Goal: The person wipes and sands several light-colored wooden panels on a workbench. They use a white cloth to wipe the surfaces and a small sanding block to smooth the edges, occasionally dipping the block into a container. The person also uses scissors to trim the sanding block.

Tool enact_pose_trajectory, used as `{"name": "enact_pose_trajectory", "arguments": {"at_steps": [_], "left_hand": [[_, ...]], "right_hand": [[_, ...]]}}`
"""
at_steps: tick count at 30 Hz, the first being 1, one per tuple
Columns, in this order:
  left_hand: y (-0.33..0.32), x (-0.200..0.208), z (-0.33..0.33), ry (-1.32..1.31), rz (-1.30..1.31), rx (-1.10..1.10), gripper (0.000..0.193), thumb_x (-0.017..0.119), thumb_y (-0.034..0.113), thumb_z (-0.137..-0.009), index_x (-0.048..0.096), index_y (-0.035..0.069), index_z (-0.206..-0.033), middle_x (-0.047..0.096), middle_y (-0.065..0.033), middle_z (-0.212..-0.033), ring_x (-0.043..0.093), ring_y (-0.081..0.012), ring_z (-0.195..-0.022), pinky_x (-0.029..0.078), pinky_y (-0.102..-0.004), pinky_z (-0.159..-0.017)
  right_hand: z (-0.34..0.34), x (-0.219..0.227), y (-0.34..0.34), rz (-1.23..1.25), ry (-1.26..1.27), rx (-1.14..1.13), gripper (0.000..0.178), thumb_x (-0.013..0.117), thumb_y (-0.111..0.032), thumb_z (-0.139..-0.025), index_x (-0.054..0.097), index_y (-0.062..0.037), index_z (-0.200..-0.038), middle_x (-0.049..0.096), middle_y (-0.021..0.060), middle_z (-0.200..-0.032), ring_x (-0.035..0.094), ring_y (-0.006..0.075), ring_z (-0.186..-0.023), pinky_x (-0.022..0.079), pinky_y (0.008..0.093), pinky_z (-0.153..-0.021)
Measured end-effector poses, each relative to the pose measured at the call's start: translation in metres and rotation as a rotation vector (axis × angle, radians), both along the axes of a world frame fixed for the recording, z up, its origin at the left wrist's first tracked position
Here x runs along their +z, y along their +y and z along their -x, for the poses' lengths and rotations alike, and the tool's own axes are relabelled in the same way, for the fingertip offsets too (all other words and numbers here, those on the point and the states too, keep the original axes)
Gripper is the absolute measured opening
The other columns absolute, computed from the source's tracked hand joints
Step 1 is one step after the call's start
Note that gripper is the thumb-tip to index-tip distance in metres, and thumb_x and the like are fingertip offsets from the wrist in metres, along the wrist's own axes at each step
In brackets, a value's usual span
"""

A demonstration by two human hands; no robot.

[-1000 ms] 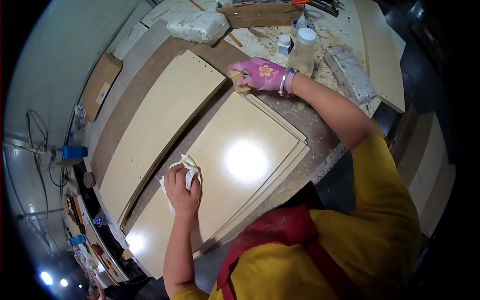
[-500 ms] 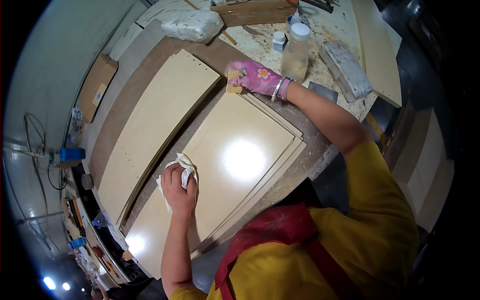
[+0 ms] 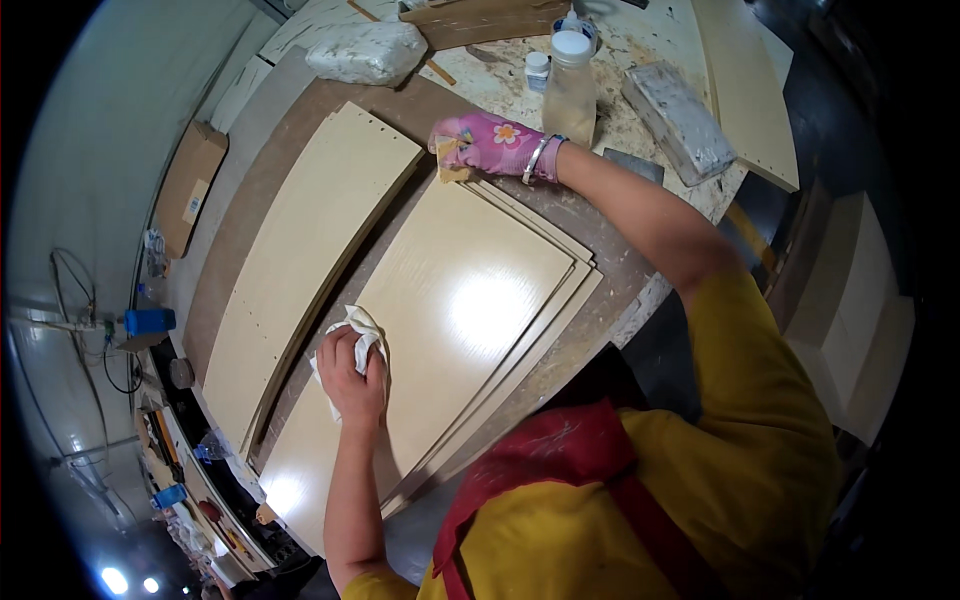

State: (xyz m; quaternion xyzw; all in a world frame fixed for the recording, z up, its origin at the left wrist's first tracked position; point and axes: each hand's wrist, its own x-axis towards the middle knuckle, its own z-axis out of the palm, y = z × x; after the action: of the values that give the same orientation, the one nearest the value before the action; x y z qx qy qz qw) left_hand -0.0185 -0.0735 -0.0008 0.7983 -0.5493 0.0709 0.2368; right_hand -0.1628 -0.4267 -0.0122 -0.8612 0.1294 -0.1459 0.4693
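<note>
Here, the top panel [image 3: 425, 330] of the near stack lies between and beneath the two hands, which are well apart. The left hand [image 3: 350, 380] is clutching a white cloth [image 3: 366, 326] against the panel's left side; the gloved right hand [image 3: 490, 145] is at the far end, fingers curled round a yellowish block [image 3: 449, 168]. The panel lies flat, its long axis slanting from lower left to upper right, roughly alongside the curved boards [image 3: 310, 250] to its left.

The left forearm covers part of the panel's near end, and glare washes out a patch of its surface. The left palm and much of the cloth are hidden; whether the block touches the panel's far corner, I cannot tell.
</note>
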Motion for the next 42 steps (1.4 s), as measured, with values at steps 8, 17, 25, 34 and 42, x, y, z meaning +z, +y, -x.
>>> {"name": "enact_pose_trajectory", "arguments": {"at_steps": [8,17,25,34,42], "left_hand": [[-0.001,0.001,0.003,-0.004,0.000,-0.007,0.022,0.060,0.007,-0.071,0.059,0.002,-0.092,0.058,-0.0147,-0.100,0.053,-0.0347,-0.093,0.042,-0.0429,-0.083],[-0.007,0.003,-0.008,0.141,-0.131,0.132,0.023,0.059,0.014,-0.082,0.059,0.001,-0.101,0.062,-0.0148,-0.102,0.054,-0.0340,-0.098,0.042,-0.0419,-0.085],[-0.004,-0.001,-0.001,0.133,-0.019,0.083,0.023,0.060,0.014,-0.084,0.061,0.002,-0.103,0.061,-0.0138,-0.095,0.057,-0.0290,-0.091,0.043,-0.0376,-0.082],[-0.005,-0.003,0.009,0.082,-0.009,0.082,0.021,0.060,0.015,-0.084,0.060,0.003,-0.101,0.062,-0.0124,-0.097,0.055,-0.0314,-0.093,0.043,-0.0400,-0.082],[-0.001,-0.005,0.005,0.055,-0.004,0.074,0.024,0.060,0.016,-0.085,0.061,0.002,-0.104,0.061,-0.0134,-0.097,0.056,-0.0307,-0.092,0.043,-0.0386,-0.082]], "right_hand": [[0.065,0.007,0.022,0.006,0.047,0.036,0.038,0.058,-0.033,-0.083,0.057,-0.0050,-0.108,0.062,0.0133,-0.097,0.058,0.0229,-0.091,0.044,0.0330,-0.082],[0.146,0.024,0.061,-0.001,0.133,0.031,0.034,0.057,-0.029,-0.085,0.054,-0.0072,-0.110,0.064,0.0129,-0.093,0.062,0.0257,-0.089,0.045,0.0347,-0.080],[0.209,0.027,0.104,-0.252,0.091,-0.082,0.031,0.060,-0.026,-0.087,0.056,-0.0041,-0.109,0.062,0.0094,-0.092,0.060,0.0162,-0.082,0.047,0.0308,-0.077],[0.194,0.008,0.162,-0.021,-0.129,-0.753,0.029,0.065,-0.017,-0.085,0.054,-0.0056,-0.110,0.065,0.0095,-0.101,0.064,0.0188,-0.089,0.049,0.0294,-0.078],[0.179,-0.009,0.195,0.255,-0.089,-0.687,0.031,0.065,-0.027,-0.084,0.054,-0.0134,-0.110,0.063,0.0124,-0.098,0.064,0.0343,-0.080,0.053,0.0410,-0.066]]}}
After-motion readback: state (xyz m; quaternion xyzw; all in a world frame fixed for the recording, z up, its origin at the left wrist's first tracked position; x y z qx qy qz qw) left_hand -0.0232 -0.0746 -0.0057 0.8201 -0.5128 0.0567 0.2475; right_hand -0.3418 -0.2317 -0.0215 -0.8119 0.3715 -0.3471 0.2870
